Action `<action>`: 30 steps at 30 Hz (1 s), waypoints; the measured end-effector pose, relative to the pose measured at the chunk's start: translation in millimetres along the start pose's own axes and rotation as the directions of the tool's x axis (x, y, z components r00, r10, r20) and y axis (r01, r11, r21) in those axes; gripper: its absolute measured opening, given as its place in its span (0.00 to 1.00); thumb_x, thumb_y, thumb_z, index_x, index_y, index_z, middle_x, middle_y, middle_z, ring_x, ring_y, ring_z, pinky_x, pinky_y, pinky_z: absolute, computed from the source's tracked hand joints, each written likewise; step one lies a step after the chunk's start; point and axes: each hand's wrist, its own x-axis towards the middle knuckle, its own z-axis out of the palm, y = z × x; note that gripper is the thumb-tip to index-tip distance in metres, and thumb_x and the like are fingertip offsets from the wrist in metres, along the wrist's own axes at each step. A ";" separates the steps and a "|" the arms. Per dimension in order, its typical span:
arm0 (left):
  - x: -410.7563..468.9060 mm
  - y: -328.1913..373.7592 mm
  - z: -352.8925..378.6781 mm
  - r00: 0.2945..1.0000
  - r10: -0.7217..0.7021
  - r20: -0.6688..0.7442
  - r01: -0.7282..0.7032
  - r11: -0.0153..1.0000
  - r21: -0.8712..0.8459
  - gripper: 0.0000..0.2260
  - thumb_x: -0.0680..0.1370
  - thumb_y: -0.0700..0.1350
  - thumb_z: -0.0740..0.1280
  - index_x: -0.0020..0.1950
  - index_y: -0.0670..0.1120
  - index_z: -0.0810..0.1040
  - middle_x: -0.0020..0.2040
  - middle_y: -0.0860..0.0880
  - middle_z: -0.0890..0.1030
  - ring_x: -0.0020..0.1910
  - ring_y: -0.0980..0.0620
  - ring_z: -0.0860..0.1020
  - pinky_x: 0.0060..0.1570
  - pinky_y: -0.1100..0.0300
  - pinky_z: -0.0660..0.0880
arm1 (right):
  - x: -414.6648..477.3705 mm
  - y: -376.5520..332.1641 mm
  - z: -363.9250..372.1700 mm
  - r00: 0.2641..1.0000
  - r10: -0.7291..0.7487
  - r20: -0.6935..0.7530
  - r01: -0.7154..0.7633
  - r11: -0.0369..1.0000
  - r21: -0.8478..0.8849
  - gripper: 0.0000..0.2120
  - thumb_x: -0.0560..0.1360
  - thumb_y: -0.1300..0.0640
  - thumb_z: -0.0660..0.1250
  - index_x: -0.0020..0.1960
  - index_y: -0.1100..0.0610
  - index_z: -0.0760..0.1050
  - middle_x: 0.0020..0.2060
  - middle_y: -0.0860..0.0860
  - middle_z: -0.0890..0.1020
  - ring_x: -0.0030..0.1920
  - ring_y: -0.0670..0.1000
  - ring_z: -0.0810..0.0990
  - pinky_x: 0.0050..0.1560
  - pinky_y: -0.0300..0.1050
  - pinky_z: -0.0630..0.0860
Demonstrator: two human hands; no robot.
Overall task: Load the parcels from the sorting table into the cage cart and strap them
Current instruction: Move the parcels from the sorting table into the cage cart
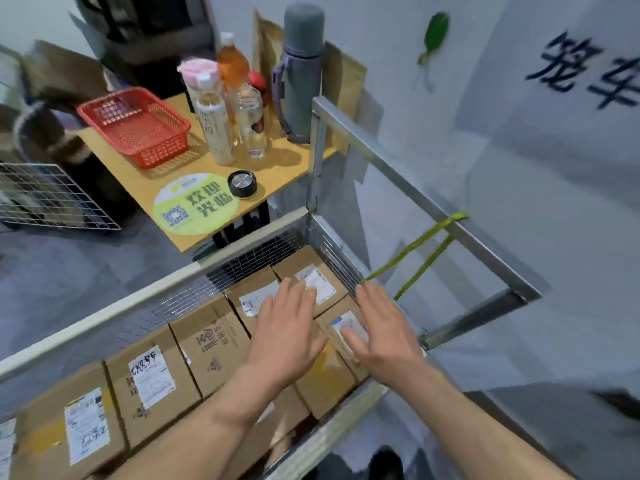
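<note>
Left hand (pixel 284 336) and right hand (pixel 381 332), fingers spread flat, are resting on or just above parcels (pixel 211 337) in the cage cart (pixel 104 315).
Parcels are lying packed in rows inside the mesh walls, so loading is seemingly ending. Strapping is probably coming next, calling for a reach to the green strap (pixel 412 249) tied on the right rail.

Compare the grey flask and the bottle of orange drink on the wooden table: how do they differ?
The grey flask is opaque, while the bottle of orange drink is clear and shows its liquid. The flask is taller and wider than the bottle. The flask carries a strap; the bottle shows none. Both stand upright at the back of the wooden table.
</note>
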 end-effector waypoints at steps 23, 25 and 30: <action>-90.0 322.6 -155.3 0.668 0.645 -0.371 -0.678 0.733 0.056 0.33 0.75 0.61 0.58 0.71 0.38 0.71 0.69 0.39 0.73 0.70 0.35 0.70 0.61 0.40 0.72 | -353.9 54.8 -217.2 0.640 0.216 -0.738 -0.462 0.875 -0.146 0.34 0.77 0.38 0.57 0.75 0.60 0.68 0.73 0.59 0.70 0.74 0.60 0.67 0.68 0.63 0.70; -109.1 359.9 -161.0 0.620 0.683 -0.386 -0.721 0.690 0.063 0.33 0.75 0.61 0.58 0.70 0.39 0.72 0.69 0.39 0.73 0.69 0.35 0.70 0.61 0.39 0.73 | -399.3 63.7 -228.9 0.597 0.243 -0.764 -0.520 0.843 -0.138 0.34 0.77 0.38 0.57 0.75 0.59 0.68 0.73 0.59 0.70 0.74 0.60 0.67 0.67 0.64 0.71; -150.9 445.0 -168.7 0.506 0.764 -0.400 -0.814 0.576 0.071 0.32 0.74 0.60 0.63 0.70 0.39 0.71 0.69 0.38 0.73 0.69 0.35 0.70 0.60 0.40 0.74 | -500.8 87.5 -252.5 0.485 0.310 -0.818 -0.653 0.750 -0.103 0.34 0.77 0.37 0.58 0.76 0.58 0.67 0.74 0.58 0.69 0.76 0.59 0.65 0.68 0.64 0.69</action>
